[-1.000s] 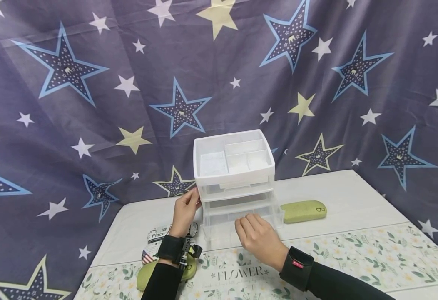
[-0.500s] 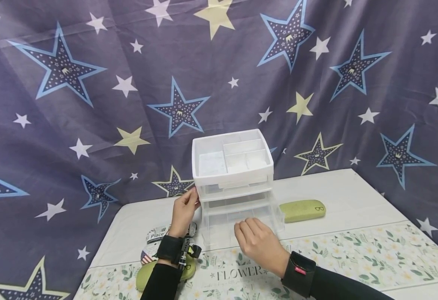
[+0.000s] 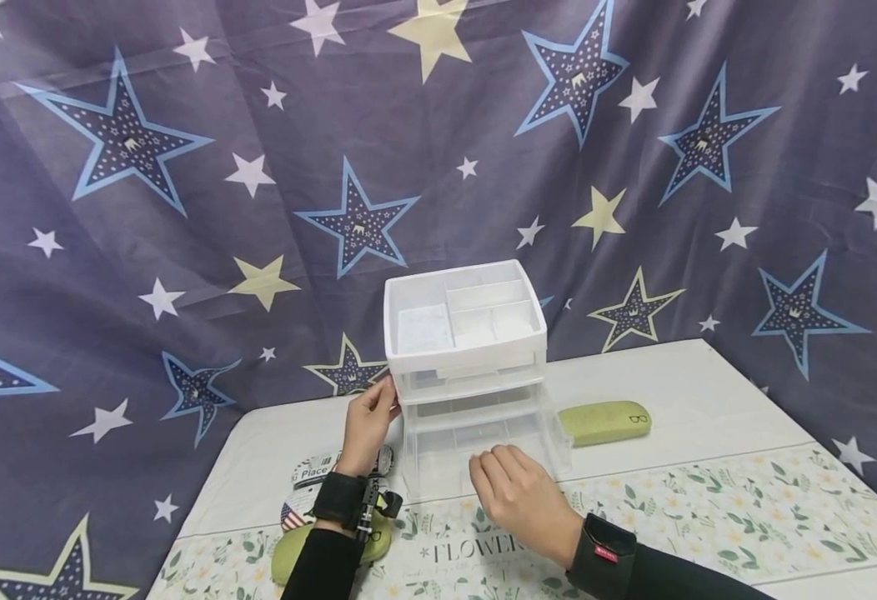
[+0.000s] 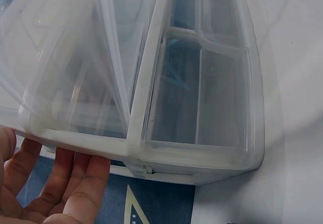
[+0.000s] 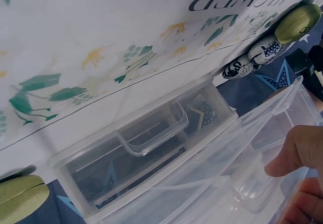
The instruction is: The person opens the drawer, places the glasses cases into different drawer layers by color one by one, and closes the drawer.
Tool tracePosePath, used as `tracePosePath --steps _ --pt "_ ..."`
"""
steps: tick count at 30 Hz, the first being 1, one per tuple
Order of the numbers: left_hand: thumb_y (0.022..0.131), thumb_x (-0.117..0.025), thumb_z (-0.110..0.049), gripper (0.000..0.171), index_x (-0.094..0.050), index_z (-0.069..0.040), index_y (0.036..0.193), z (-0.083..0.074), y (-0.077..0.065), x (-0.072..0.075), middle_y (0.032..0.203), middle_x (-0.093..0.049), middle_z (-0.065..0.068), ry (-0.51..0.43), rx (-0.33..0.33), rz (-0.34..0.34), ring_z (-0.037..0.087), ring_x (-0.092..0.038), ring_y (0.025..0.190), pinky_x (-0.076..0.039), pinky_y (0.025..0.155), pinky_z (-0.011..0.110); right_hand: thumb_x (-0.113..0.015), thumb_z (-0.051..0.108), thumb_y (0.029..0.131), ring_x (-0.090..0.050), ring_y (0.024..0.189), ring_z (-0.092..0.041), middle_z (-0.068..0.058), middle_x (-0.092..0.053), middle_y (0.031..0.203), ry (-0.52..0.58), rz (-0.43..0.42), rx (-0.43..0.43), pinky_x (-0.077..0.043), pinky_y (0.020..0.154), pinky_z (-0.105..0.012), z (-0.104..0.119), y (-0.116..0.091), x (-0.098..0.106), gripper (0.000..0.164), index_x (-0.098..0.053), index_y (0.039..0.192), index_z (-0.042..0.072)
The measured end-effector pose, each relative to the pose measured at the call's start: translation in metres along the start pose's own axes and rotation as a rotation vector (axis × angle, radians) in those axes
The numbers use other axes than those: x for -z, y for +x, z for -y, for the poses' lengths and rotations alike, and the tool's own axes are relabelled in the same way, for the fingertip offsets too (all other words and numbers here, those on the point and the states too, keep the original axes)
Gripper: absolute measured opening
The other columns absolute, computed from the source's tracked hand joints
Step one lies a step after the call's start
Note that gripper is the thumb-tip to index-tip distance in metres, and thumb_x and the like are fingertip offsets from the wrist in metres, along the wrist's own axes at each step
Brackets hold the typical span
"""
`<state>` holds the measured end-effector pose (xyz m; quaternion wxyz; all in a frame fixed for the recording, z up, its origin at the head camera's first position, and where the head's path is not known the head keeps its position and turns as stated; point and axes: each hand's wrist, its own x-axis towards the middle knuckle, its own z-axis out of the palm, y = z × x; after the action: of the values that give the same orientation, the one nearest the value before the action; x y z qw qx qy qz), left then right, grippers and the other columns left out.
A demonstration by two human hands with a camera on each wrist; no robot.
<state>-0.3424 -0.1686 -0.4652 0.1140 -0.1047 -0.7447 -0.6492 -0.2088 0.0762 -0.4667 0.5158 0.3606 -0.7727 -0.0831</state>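
A white plastic drawer organizer (image 3: 471, 360) stands on the table with a divided tray on top. Its clear middle drawer (image 3: 438, 454) sticks far out at the front. My right hand (image 3: 524, 500) grips the drawer's front, and in the right wrist view the thumb (image 5: 290, 153) lies over the front handle with fingers curled below. At the organizer's left side, my left hand (image 3: 367, 425) holds the white frame; the left wrist view has its bent fingers (image 4: 91, 183) against the frame's edge. Through its clear walls the pulled drawer shows no contents.
A green glasses case (image 3: 605, 422) lies right of the organizer. Another green case (image 3: 292, 554) and a round item printed with lettering and a flag (image 3: 307, 492) lie by my left forearm. A floral runner (image 3: 697, 508) crosses the table; a star-patterned curtain (image 3: 438, 125) hangs behind.
The clear middle drawer has slid further out toward me, with my right hand moving down and nearer along with it. My left hand stays at the organizer's side.
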Motion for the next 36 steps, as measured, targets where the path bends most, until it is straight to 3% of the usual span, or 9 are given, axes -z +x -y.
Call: tracePosePath --steps 19,24,29,33,36 --pt "0.108 -0.053 -0.041 0.051 -0.058 -0.006 0.144 -0.002 -0.001 -0.001 0.133 -0.064 0.019 0.022 0.002 -0.013 0.032 -0.064 0.123 -0.056 0.1 0.028 -0.031 -0.005 0.108 -0.062 0.083 -0.021 -0.008 -0.063 0.092 0.073 0.021 -0.033 -0.06 0.078 -0.031 0.002 -0.008 0.001 0.037 -0.068 0.104 0.0" --pt "0.107 -0.053 -0.041 0.053 -0.057 -0.004 0.145 -0.002 0.0 -0.001 0.134 -0.064 0.021 0.027 0.002 -0.025 0.034 -0.064 0.123 -0.057 0.099 0.03 -0.027 0.003 0.108 -0.059 0.089 -0.022 -0.008 -0.061 0.1 0.155 0.061 -0.028 -0.057 0.08 -0.031 -0.003 -0.01 0.005 0.037 -0.064 0.11 0.002" --pt "0.107 -0.053 -0.042 0.054 -0.057 -0.004 0.145 -0.001 0.001 -0.001 0.134 -0.063 0.021 0.027 0.003 -0.027 0.034 -0.064 0.123 -0.057 0.099 0.031 -0.04 0.024 0.107 -0.06 0.098 -0.023 -0.008 -0.062 0.109 0.27 0.079 -0.058 -0.056 0.087 -0.034 -0.007 -0.015 0.009 0.032 -0.063 0.12 0.005" --pt "0.107 -0.053 -0.041 0.052 -0.058 -0.005 0.145 -0.001 -0.001 -0.001 0.133 -0.064 0.021 0.02 -0.001 -0.015 0.033 -0.063 0.123 -0.056 0.1 0.029 -0.055 0.032 0.105 -0.06 0.105 -0.024 -0.009 -0.062 0.116 0.353 0.102 -0.112 -0.055 0.092 -0.037 -0.011 -0.02 0.012 0.036 -0.061 0.128 0.006" --pt "0.108 -0.053 -0.04 0.051 -0.058 -0.006 0.144 -0.001 -0.001 -0.002 0.133 -0.064 0.02 0.02 0.002 -0.015 0.032 -0.064 0.123 -0.056 0.099 0.028 -0.058 0.034 0.105 -0.06 0.109 -0.025 -0.01 -0.062 0.118 0.392 0.098 -0.154 -0.055 0.094 -0.039 -0.016 -0.022 0.013 0.039 -0.061 0.13 0.005"
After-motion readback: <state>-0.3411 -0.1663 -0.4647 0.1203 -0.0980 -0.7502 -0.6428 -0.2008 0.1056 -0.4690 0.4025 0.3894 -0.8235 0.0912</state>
